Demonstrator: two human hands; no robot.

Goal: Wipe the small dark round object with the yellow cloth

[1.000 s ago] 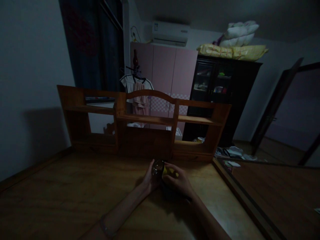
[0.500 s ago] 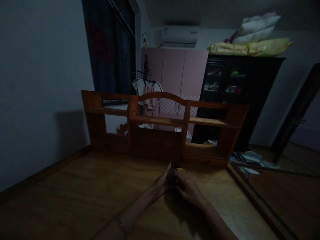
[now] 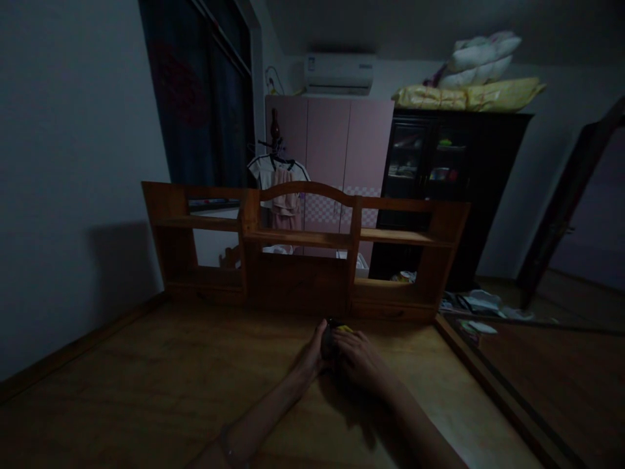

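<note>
My left hand [image 3: 310,357] is closed round a small dark object [image 3: 328,341], its thumb pointing up along the near left side. The room is dim and I cannot make out what the object is. Pressed against the object's right side, my right hand [image 3: 360,357] has its fingers bent over a small yellow piece [image 3: 344,328] that looks like cloth or sponge. Only the yellow edge shows above the fingers. Both hands are just above the wooden board surface [image 3: 195,378], close to the middle of the shelf unit.
A low wooden shelf unit [image 3: 297,239] stands along the far edge of the board. A raised wooden rail [image 3: 481,371] borders the right side, and a wall [image 3: 73,163] rises on the left. Beyond are a pink wardrobe [image 3: 327,143] and a black cabinet [image 3: 488,176].
The view has turned slightly right, so the room sits further left. My right fingers have shifted over the dark object and hide more of the yellow piece. Both hands keep their hold.
</note>
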